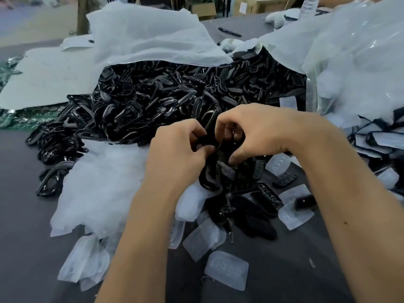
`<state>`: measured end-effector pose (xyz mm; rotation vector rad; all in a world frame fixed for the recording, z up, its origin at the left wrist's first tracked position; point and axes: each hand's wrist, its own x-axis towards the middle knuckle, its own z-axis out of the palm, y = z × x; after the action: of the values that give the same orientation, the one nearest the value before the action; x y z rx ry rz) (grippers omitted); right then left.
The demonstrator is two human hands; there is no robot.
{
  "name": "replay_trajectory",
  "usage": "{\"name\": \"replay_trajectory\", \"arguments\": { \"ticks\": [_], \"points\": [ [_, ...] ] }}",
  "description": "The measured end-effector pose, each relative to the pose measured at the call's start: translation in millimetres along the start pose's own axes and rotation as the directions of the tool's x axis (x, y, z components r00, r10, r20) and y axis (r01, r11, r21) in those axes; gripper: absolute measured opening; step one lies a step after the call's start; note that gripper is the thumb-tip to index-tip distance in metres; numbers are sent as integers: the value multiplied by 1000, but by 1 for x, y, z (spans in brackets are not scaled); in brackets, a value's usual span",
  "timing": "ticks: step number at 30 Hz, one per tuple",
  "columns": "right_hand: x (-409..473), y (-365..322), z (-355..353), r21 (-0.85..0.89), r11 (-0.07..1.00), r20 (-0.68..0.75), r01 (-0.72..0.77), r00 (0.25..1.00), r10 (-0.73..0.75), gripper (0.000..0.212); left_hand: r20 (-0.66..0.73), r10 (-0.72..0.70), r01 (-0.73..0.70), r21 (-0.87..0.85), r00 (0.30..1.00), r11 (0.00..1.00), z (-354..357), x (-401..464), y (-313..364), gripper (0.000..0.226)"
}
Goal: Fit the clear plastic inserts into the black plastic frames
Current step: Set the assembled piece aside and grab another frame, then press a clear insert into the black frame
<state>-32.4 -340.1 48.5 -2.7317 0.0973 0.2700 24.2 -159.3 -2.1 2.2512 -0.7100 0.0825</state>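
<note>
On the dark counter a big pile of black frames spills from an open plastic bag. In front of it, the left hand and right hand both pinch one black frame with curled fingers. Clear inserts lie scattered below the hands.

Frames heaped in the bag ahead of me; inserts scattered on the table nearest me.

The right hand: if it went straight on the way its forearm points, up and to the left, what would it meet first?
Probably the left hand, which grips the same black frame as the right hand; beyond it lies the heap of black frames. Depth is unclear.
</note>
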Motion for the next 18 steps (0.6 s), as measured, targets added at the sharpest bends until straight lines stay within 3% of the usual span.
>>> {"name": "replay_trajectory", "arguments": {
  "ticks": [3,5,7,9,12,14,16,17,18],
  "points": [
    [2,-4,4,-72,997,-18,-20,1000,19,46,-134,-80,69,-84,988,994,-1,0,-3,15],
    [3,-5,5,-77,997,-17,-20,1000,19,43,-196,-161,114,-231,967,966,0,0,-2,14],
    [4,-4,5,-68,998,-21,-14,1000,13,36,-176,-225,131,-431,958,893,0,1,1,13],
    [4,-2,3,-44,999,-37,7,999,-9,24,-122,-246,134,-572,962,810,-1,1,4,28],
    [7,4,1,-13,998,-141,69,988,-70,5,-50,-242,160,-620,969,768,1,2,7,51],
    [10,10,1,-10,996,-272,92,958,-91,13,-31,-239,167,-627,970,761,1,1,8,50],
    [14,13,4,129,984,-411,120,910,-57,16,-64,-253,156,-638,965,754,2,1,6,37],
    [17,12,8,316,934,-440,164,898,-8,18,-97,-263,144,-635,960,759,2,1,5,28],
    [18,9,14,538,814,-433,218,900,45,19,-141,-272,131,-615,952,777,2,2,3,21]
  ]
}}
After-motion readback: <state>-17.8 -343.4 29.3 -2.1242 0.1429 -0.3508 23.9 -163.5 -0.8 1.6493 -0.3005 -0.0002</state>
